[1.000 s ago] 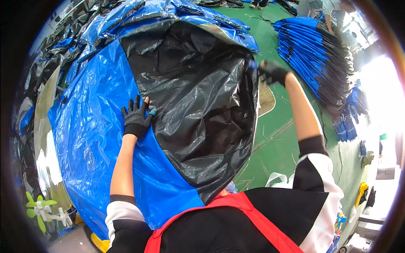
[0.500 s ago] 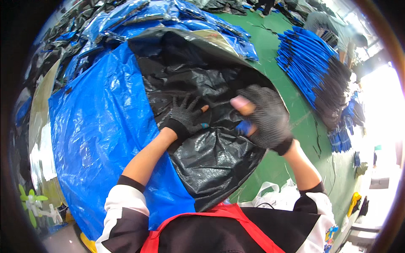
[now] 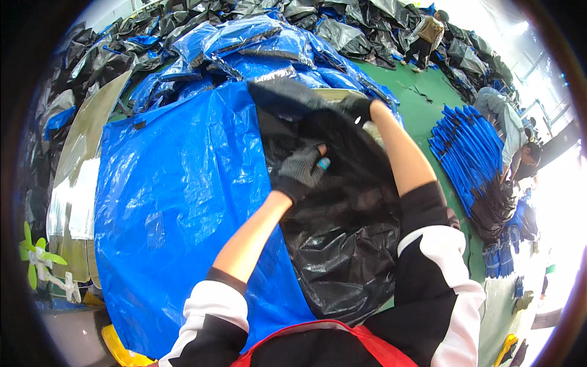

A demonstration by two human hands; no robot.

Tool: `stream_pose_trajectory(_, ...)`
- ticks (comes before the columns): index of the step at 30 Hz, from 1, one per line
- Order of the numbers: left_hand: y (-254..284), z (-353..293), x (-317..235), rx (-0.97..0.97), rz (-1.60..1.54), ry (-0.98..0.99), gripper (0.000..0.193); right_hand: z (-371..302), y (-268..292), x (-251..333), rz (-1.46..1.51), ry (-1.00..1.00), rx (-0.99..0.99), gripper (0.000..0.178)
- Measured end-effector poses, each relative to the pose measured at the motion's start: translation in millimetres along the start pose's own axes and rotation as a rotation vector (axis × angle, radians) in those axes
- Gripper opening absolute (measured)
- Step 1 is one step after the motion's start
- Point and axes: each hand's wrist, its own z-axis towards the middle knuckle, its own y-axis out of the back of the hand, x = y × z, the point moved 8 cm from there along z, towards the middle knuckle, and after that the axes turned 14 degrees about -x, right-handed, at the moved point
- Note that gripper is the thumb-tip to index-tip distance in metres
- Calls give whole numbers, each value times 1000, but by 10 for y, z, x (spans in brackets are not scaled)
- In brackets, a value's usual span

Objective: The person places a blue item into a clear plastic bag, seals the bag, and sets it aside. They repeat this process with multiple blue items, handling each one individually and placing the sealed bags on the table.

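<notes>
A large woven plastic sheet lies spread before me, with a bright blue part (image 3: 177, 183) on the left and a shiny black part (image 3: 342, 244) on the right. My left hand (image 3: 304, 168), in a grey and black glove with bare fingertips, rests on the black part. Its fingers are curled, thumb and forefinger close together; whether they pinch the plastic is hidden. A blue band wraps one digit. My right hand (image 3: 356, 111), in a dark glove and blurred, reaches to the far right edge of the black part; its fingers are smeared and partly hidden.
Wrapped blue packages (image 3: 257, 46) are heaped beyond the sheet. A stack of folded blue and black bags (image 3: 468, 159) stands on the green floor (image 3: 391, 79) at right, beside a bending person (image 3: 498, 113). A small green-bladed fan (image 3: 40, 257) is at left.
My right hand has moved away from me to the far edge of the black part. My left hand has slid slightly, its spread fingers now curled. The view has shifted.
</notes>
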Motion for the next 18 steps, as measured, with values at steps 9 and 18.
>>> stream_pose_trajectory(9, -230, -316, 230, 51, 293, -291, 65, -431, -151, 542, -530, 331, -237, 37)
stream_pose_trajectory(18, -250, -354, 78, 229, 258, -269, 68, -137, 1199, -1664, -504, -421, -843, 38)
